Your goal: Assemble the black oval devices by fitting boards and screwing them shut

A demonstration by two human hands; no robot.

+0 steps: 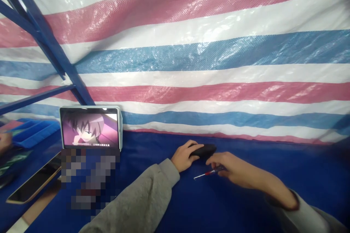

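Observation:
My left hand (186, 156), in a grey sleeve, rests on the blue table with its fingers closed over a black, rounded oblong object (205, 151). The kind of object is unclear, as the fingers cover its left part. Just to its right, my right hand (225, 165) grips a slim hook pick (209, 173) by its dark handle end. Its red collar and thin metal shaft stick out to the left, low over the table, and the tip is bent. The pick and the black object are apart.
A tablet (90, 125) playing a cartoon stands at the left, with a phone (37, 178) before it. Behind are a blue tray (37, 133) and a blue metal frame (49, 51). Another person's hand (4, 142) shows at the left edge. Striped sheeting (207, 91) hangs behind the table.

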